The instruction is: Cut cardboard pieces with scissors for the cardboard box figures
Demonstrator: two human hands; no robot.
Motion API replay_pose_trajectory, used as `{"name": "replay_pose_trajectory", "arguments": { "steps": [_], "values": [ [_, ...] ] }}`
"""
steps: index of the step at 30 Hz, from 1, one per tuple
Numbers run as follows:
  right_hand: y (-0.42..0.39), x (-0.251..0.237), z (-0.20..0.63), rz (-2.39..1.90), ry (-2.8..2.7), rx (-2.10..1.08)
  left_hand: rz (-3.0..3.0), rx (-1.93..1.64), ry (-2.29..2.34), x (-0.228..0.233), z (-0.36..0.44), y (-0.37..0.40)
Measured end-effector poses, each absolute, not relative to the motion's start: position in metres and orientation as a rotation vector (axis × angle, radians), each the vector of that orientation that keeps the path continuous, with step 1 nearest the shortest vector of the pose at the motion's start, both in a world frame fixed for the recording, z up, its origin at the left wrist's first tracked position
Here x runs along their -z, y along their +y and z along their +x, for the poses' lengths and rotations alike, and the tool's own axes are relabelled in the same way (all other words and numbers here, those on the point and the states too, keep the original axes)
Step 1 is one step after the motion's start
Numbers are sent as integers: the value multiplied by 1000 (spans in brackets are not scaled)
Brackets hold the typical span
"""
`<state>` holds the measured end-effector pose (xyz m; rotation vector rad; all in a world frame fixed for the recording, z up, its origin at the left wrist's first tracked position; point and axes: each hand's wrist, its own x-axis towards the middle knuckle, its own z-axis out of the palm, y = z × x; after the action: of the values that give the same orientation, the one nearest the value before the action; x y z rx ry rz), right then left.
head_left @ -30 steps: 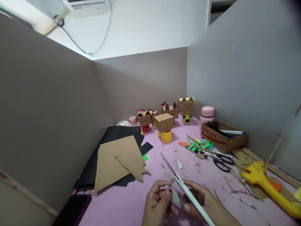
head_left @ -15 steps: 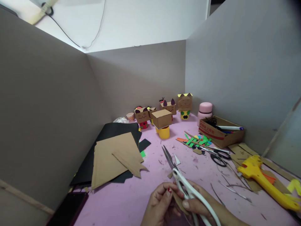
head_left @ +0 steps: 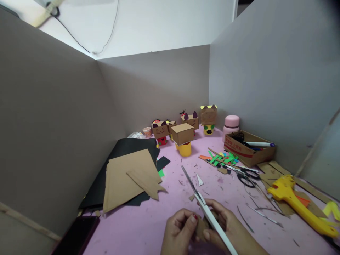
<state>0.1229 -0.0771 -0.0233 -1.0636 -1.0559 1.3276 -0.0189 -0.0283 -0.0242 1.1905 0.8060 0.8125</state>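
Observation:
Low at the front of the table, my left hand pinches a small piece of brown cardboard between thumb and fingers. My right hand is closed around the white-handled scissors, whose long blades point forward and left, above the table. Seen nearly edge-on, the scissors partly cover the cardboard piece. The right thumb lies close to the cardboard; whether it presses on it I cannot tell. Just beyond the blades lies a white paper triangle, with a small cardboard scrap beside them.
Cardboard sheets lie on black paper at left, near a phone. A cardboard box on a yellow cup stands mid-table, with decorated figures behind. Rightward are paper scraps, black-handled scissors and a yellow glue gun.
The white scissors have rolled from showing their open handle loops to nearly edge-on. My right fingers have come up behind them, and the left hand has shifted slightly right.

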Motion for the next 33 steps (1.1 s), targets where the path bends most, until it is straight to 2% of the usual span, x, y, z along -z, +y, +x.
{"name": "replay_pose_trajectory", "arguments": {
  "steps": [5, 12, 20, 24, 30, 33],
  "values": [
    [-78, 23, 124, -977, -991, -1390, 1153, -783, 750, 30, -17, -26],
    [-73, 16, 128, -1054, -900, -1289, 1207, -735, 745, 33, -14, -24],
    [-70, 19, 129, -1192, -900, -1213, 1143, -900, 857, 32, -20, -8],
    [-68, 22, 137, -1299, -1083, -946, 1102, -975, 884, 25, -22, -4],
    [-69, 24, 150, -1771, -1538, -440, 1124, -1076, 903, 20, -27, -2],
    [-70, 25, 155, -1867, -1715, -257, 1146, -1091, 906, 20, -29, -3]
  ]
}}
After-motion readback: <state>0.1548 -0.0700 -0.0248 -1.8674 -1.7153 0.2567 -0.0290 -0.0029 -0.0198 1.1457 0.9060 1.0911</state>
